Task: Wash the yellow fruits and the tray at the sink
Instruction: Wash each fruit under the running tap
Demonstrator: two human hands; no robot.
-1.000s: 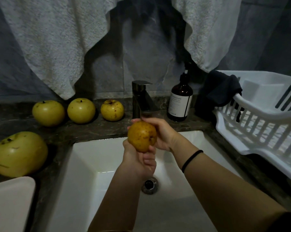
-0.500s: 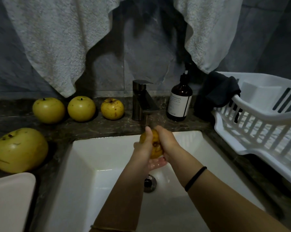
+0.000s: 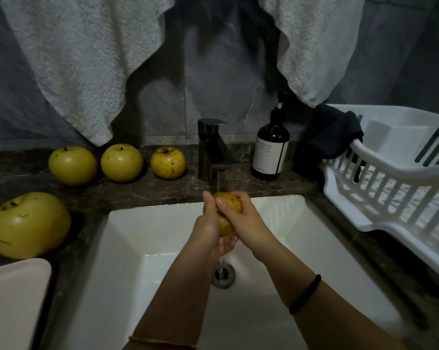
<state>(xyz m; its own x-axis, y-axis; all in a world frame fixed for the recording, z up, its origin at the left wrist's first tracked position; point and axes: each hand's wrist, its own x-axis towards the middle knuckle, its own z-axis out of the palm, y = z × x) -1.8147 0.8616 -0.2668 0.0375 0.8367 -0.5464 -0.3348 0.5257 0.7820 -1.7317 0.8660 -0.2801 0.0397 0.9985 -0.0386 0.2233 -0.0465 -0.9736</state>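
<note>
Both my hands hold one brownish-yellow fruit [image 3: 235, 206] over the white sink [image 3: 142, 238], right under the thin stream from the dark faucet [image 3: 212, 147]. My left hand [image 3: 209, 223] cups it from the left and below. My right hand [image 3: 241, 221] wraps over it from the right. Three yellow fruits [image 3: 73, 165] [image 3: 121, 162] [image 3: 168, 162] line the back counter at the left. A larger yellow fruit [image 3: 28, 224] lies at the near left. The corner of a white tray [image 3: 14, 299] shows at the bottom left.
A brown soap bottle [image 3: 270, 152] stands right of the faucet. A white dish rack [image 3: 390, 188] with a dark cloth [image 3: 332, 135] over its rim fills the right counter. Two grey towels [image 3: 69, 66] hang on the wall above. The drain [image 3: 223, 274] sits below my hands.
My hands carried the fruit from above the basin back under the running water, then closed round it more fully. The view shifted slightly.
</note>
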